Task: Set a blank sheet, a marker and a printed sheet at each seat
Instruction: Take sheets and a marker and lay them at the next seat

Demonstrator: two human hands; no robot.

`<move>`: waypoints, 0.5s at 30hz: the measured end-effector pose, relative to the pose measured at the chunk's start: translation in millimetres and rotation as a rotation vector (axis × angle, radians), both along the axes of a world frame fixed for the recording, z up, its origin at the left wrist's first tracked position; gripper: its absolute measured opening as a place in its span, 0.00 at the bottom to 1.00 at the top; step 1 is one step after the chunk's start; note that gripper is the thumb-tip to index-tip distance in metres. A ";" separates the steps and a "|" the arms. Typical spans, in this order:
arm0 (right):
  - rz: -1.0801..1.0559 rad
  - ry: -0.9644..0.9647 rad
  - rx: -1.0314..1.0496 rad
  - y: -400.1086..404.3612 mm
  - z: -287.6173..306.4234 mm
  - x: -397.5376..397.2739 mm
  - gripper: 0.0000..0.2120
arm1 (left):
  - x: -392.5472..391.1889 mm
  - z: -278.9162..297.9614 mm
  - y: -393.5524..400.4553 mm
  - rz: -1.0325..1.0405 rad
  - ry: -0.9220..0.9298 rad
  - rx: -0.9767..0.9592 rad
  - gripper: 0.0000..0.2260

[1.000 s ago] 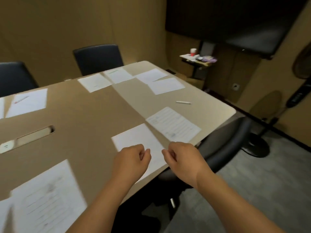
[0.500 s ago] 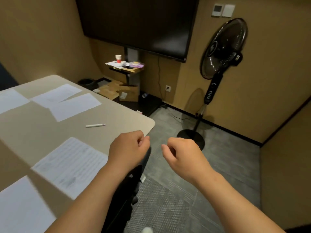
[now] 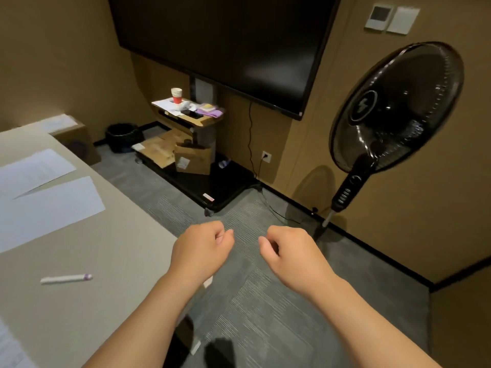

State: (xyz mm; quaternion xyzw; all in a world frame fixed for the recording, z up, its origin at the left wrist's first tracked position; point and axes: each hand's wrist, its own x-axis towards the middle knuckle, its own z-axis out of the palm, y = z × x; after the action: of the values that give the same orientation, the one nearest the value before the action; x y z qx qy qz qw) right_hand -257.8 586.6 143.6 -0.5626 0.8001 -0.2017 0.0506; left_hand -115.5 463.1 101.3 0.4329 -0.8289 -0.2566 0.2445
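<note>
My left hand [image 3: 203,248] and my right hand [image 3: 289,251] hover side by side past the table's right edge, over the carpet, fingers curled in and holding nothing. On the beige table [image 3: 111,261] a white marker with a purple cap [image 3: 66,278] lies alone, left of my left forearm. Farther back lie a blank sheet [image 3: 50,208] and a second white sheet [image 3: 34,171] that it partly overlaps. The corner of a printed sheet [image 3: 8,349] shows at the bottom left edge.
A black standing fan [image 3: 393,107] is at the right wall. A large dark screen [image 3: 225,41] hangs above a rolling cart [image 3: 210,120] with a red cup [image 3: 176,95]. Cardboard boxes [image 3: 192,158], a black bin [image 3: 121,134] and grey carpet [image 3: 265,314] lie beyond the table.
My view has swung right, from the table and chairs toward the screen and fan. Both hands stay curled and holding nothing, now off the table's edge instead of over the sheets.
</note>
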 end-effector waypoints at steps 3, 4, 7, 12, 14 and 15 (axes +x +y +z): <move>0.091 0.001 0.011 -61.0 -16.4 -45.2 0.18 | -36.8 -11.5 -50.9 0.070 -0.023 0.015 0.20; 0.121 -0.012 0.003 -81.0 -20.5 -59.0 0.18 | -48.2 -13.5 -66.4 0.096 -0.037 0.012 0.20; 0.248 -0.019 0.020 -158.4 -39.6 -109.4 0.18 | -90.5 -26.5 -123.2 0.211 -0.050 0.021 0.20; 0.503 0.003 0.032 -287.2 -46.6 -170.4 0.18 | -131.4 -30.9 -205.2 0.426 -0.061 0.046 0.20; 0.574 -0.010 0.049 -334.7 -39.7 -181.8 0.18 | -133.8 -27.7 -232.5 0.498 -0.059 0.068 0.20; 0.680 -0.023 0.084 -380.7 -39.6 -176.5 0.18 | -126.2 -30.4 -258.3 0.615 -0.038 0.093 0.19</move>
State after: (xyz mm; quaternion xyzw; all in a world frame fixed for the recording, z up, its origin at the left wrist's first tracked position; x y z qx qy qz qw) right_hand -434.4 205.9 104.0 -0.7923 0.5737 -0.1467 0.1473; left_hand -241.7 204.8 70.9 0.6788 -0.6509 -0.1999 0.2751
